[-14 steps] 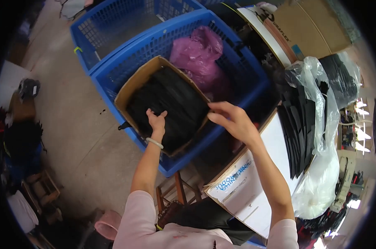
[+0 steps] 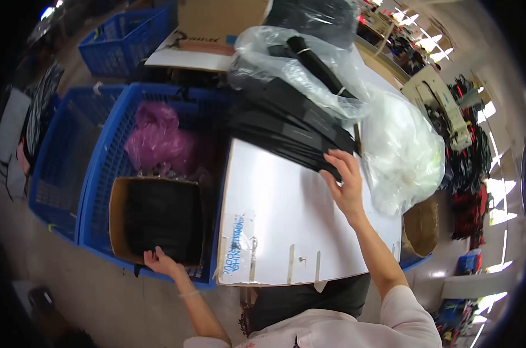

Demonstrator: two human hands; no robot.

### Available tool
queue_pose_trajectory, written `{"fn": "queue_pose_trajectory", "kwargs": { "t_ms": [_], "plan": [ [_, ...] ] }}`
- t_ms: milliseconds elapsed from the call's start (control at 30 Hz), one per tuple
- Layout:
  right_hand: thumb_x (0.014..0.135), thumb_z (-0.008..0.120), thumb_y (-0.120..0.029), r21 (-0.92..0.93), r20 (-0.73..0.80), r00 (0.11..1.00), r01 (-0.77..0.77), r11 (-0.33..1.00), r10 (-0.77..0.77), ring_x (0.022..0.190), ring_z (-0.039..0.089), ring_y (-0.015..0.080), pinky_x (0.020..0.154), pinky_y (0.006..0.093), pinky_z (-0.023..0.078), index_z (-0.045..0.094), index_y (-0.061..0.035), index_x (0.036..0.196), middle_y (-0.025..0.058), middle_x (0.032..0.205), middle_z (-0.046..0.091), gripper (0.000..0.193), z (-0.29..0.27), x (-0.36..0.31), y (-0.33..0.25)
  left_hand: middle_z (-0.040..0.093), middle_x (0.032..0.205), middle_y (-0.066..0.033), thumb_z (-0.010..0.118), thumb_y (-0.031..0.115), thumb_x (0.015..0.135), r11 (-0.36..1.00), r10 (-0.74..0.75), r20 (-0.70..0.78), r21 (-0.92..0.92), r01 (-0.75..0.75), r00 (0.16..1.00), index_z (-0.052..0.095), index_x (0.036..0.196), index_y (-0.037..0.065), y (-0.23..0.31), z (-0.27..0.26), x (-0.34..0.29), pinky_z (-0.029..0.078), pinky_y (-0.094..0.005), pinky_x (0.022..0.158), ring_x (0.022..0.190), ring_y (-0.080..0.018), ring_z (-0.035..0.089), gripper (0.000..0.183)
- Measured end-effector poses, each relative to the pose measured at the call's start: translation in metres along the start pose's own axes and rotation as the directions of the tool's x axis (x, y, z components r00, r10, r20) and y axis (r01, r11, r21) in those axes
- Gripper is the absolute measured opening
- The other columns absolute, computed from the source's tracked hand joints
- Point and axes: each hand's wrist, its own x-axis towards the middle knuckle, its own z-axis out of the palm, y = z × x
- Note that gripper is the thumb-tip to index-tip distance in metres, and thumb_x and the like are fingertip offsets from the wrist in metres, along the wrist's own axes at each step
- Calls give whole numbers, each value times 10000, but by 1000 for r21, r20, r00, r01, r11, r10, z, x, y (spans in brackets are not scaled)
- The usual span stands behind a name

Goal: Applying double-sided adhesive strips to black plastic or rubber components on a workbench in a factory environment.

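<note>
My left hand rests on the near edge of a brown cardboard box filled with black fabric pieces, fingers curled over the rim. The box sits inside a blue plastic crate. My right hand reaches across a white board and grips the edge of a stack of black fabric pieces that spills out of a clear plastic bag.
A pink plastic bag lies in the crate behind the box. Two more blue crates stand left and far left. A bulging clear bag sits right of the stack. Cardboard lies at the back.
The view has swung to the right. My right hand has left the box and reached over to the black stack on the white board. My left hand has slid to the box's near edge.
</note>
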Motion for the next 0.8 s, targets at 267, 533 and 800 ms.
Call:
{"fn": "queue_pose_trajectory", "kwargs": {
  "t_ms": [267,533,800],
  "plan": [
    [903,594,-469,105,21,971,-238,966,237,1161,558,315,976,477,381,601,-89,1244,133,1237,610,511,59,93,60,560,1229,-151,608,6,909,908,395,852,-303,-291,345,489,1297,-22,229,50,-123,509,-328,923,1073,-202,581,408],
    [892,592,-454,-232,-179,984,-20,973,-22,1092,570,266,971,493,375,626,-80,1205,93,1188,624,489,97,45,39,535,1167,-263,635,200,945,812,-402,915,372,450,-32,387,1286,-105,219,137,-240,517,-429,941,1088,-389,603,521],
    [872,628,-439,-72,-47,999,-30,997,27,1059,579,262,947,472,402,638,-81,1170,87,1152,622,466,64,12,23,594,1023,-261,628,207,949,820,-464,885,413,396,37,495,1060,-66,221,117,-246,572,-407,829,952,-355,655,323]
  ]
}}
